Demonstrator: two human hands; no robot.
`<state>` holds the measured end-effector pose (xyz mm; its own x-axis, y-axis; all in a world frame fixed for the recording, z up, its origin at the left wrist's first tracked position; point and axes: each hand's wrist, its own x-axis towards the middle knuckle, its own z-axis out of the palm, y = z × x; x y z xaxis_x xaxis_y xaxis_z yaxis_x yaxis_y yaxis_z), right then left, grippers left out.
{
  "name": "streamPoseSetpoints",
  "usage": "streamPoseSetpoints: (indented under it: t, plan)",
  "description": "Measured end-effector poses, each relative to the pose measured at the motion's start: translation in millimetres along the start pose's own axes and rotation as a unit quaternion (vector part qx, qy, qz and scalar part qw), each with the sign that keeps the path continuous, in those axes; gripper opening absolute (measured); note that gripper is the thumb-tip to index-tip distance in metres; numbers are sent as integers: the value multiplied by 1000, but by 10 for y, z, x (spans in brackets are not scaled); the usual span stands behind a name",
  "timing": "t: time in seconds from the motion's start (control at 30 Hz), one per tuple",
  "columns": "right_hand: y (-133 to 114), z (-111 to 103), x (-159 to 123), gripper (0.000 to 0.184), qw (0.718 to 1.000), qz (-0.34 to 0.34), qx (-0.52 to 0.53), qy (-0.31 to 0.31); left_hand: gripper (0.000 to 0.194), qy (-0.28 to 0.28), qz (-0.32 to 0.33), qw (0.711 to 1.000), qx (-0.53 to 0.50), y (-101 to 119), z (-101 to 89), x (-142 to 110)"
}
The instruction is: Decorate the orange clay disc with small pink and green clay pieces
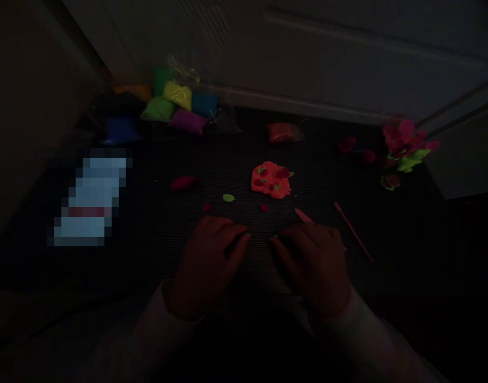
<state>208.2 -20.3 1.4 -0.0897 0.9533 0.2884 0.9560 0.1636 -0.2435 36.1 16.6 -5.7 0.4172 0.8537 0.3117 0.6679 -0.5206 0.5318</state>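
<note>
Dim light blurs much of the detail. My left hand (212, 260) is closed in a pinch, with a tiny pale green bit of clay showing at its fingertips. Across a small gap, my right hand (317, 260) pinches a small piece of green clay (274, 236). Beyond them lies a flat orange clay piece (271, 186) dotted with dark red blobs and green leaf shapes. A light green clay leaf (228, 198) and two small red clay bits, one (206, 207) left and one (264, 208) right, lie nearer. A pink clay knife (304, 215) is partly under my right hand.
A thin pink stick tool (353, 231) lies at right. A larger red clay lump (183, 184) is at left, beside a pixelated bright rectangle (92, 199). Bagged coloured clay (178, 96) and an orange packet (283, 132) line the back. Pink clay flowers (405, 138) stand back right.
</note>
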Motion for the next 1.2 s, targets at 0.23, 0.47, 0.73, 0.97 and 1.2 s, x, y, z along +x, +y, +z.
streamPoseSetpoints:
  t: [0.23, 0.47, 0.73, 0.97, 1.2]
  plan:
    - [60, 7, 22, 12, 999, -24, 28, -27, 14, -13, -13, 1000, -2, -9, 2, 1]
    - [51, -69, -114, 24, 998, -45, 30, -22, 14, -1, -5, 1000, -1, 2, -13, 5]
    - [51, -76, -152, 27, 997, -71, -11, -38, 14, 2, -3, 1000, 0, 2, -5, -2]
    - [47, -62, -142, 27, 996, -73, -37, -42, 14, -7, -11, 1000, -4, -5, 1, -4]
    - [47, -60, -150, 26, 995, -76, -49, -49, 14, 7, -3, 1000, -2, 2, 7, 6]
